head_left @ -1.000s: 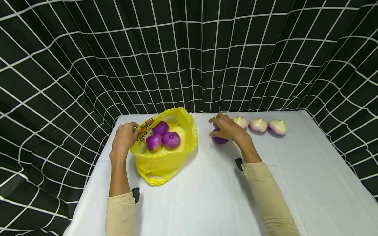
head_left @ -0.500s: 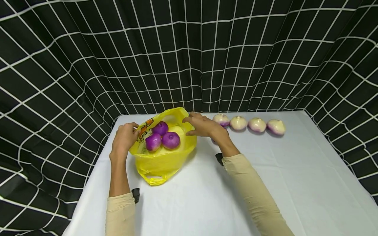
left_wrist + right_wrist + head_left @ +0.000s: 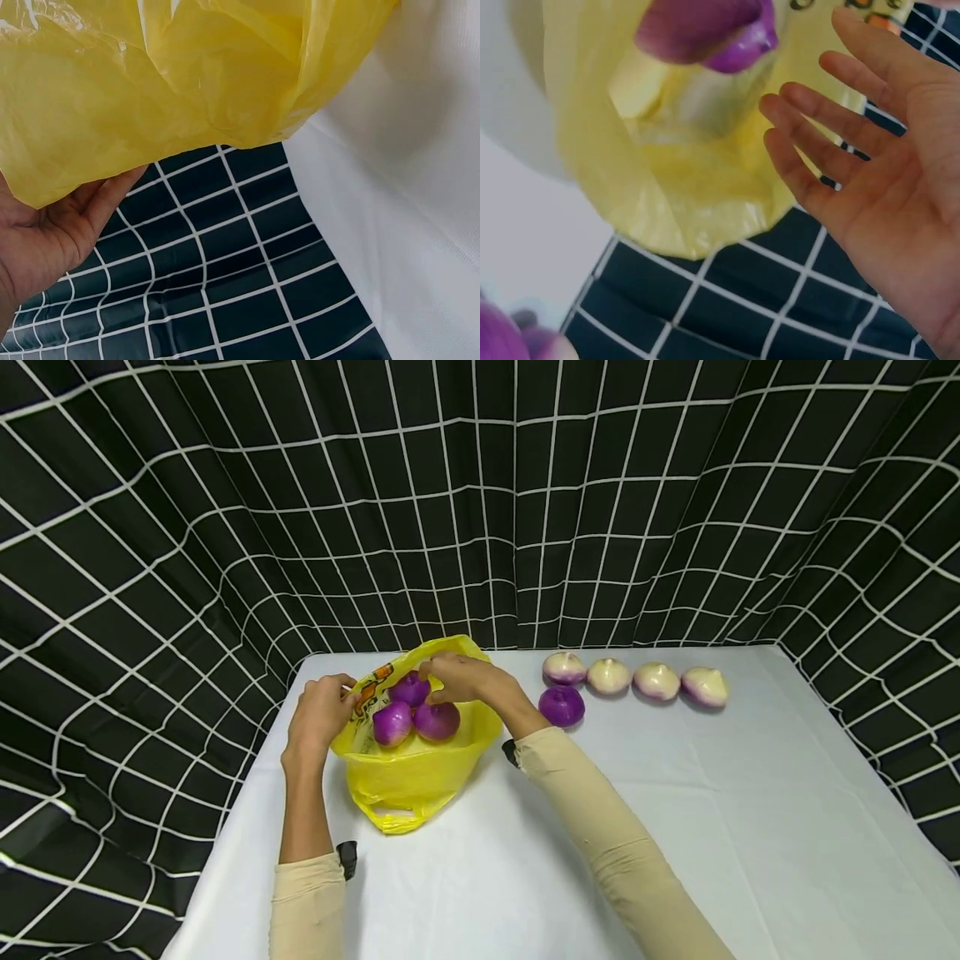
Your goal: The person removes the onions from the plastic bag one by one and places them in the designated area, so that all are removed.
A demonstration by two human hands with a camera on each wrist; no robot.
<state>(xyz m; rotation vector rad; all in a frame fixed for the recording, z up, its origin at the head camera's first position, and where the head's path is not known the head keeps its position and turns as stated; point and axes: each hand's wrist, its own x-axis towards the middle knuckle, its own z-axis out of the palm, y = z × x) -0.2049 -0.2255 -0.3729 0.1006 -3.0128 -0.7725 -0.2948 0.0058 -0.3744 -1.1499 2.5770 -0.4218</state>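
Note:
A yellow plastic bag (image 3: 420, 785) stands open-mouthed on the table's left part, with three purple onions inside, one of them a purple onion (image 3: 392, 724) at the left. My left hand (image 3: 318, 714) holds the bag's left rim between thumb and fingers; in the left wrist view the yellow film (image 3: 172, 82) covers its fingertips. Over the bag's mouth hovers my right hand (image 3: 468, 678), just above the onions. The right wrist view shows that right hand (image 3: 877, 150) with fingers spread and slightly bent, holding nothing.
Right of the bag, a purple onion (image 3: 561, 706) lies on the white tablecloth (image 3: 750, 827). Behind it runs a row of several white-and-purple bulbs, among them a bulb (image 3: 657, 681). A black grid curtain (image 3: 517, 510) stands behind the table and along both sides.
My right hand has moved left, from above the purple onion on the table to over the bag's mouth. That onion stays in place, now uncovered. My left hand keeps its hold.

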